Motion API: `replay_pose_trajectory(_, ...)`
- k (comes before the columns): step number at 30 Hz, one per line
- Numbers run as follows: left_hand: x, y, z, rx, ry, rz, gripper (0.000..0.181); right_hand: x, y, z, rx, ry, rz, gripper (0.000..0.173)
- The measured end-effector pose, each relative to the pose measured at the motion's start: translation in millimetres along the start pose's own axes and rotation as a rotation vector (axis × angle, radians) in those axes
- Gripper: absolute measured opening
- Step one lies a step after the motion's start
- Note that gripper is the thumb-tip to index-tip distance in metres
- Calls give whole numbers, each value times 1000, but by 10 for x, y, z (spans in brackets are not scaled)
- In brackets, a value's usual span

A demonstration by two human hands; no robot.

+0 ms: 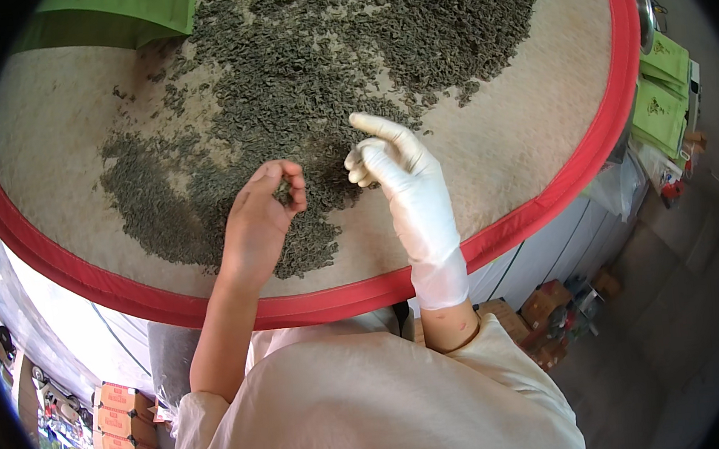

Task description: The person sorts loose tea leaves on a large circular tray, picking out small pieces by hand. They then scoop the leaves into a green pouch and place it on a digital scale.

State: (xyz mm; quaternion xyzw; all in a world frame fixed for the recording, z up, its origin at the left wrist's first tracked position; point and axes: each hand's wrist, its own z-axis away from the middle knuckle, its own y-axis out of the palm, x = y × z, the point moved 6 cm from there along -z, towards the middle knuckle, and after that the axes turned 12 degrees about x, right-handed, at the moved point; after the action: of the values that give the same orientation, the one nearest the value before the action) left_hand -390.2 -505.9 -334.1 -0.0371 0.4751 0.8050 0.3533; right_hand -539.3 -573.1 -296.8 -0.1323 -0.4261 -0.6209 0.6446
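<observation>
Dark, curled dried leaves that look like tea [297,95] lie spread over a pale woven round mat [495,167] with a red fabric rim [525,213]. My bare left hand [262,210] is just over the near part of the leaves, its fingers curled around a few of them in the hollow of the palm. To its right, my right hand [402,163] wears a white thin glove. Its index finger points out to the left while the other fingers bend inward; whether anything sits inside them is hidden. The two hands are apart.
A green bag [129,14] rests on the mat at the far left. Several green printed pouches [660,108] are beyond the right rim. Stacked orange cartons [127,427] stand on the floor at lower left, and more boxes [546,304] at lower right.
</observation>
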Motion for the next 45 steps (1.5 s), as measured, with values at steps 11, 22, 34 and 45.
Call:
replay_pose_trajectory(11,-88,44,-49,-40,40,32,38,81,-19,-160,-227,-221,626,23)
replay_pose_trajectory(22,-287,-412,279,-239,146,150,34,222,702,-1211,176,-523,1496,26)
replay_pose_trajectory(34,-420,-937,591,-208,326,469,22,457,-489,-344,-271,-269,1308,22)
replay_pose_trajectory(45,-378,-920,600,-195,336,498,19,-325,635,-246,40,-426,1541,20)
